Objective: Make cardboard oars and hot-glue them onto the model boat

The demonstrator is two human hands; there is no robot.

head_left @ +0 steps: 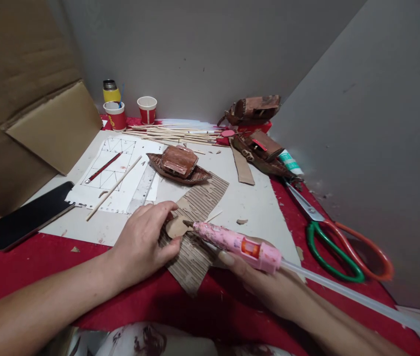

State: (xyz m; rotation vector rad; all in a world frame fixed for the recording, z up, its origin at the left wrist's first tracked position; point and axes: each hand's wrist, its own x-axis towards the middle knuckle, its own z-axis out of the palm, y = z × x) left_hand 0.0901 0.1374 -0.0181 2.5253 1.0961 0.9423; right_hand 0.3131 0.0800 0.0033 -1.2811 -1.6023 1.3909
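My left hand pinches a small rounded piece of cardboard between thumb and fingers, above a strip of corrugated cardboard. In my right hand is a pink hot glue gun, its dark nozzle pointing left onto the rounded piece. A long translucent glue stick runs out of the gun's back end. Most of my right hand's fingers are hidden behind the gun. Just beyond the strip's far end sits a brown model boat with a roofed cabin.
Scissors with green and orange handles lie at right. Two more model boats stand at the back right. Thin wooden sticks, paper cups, a ruler, a drawing, a pencil and a phone lie around.
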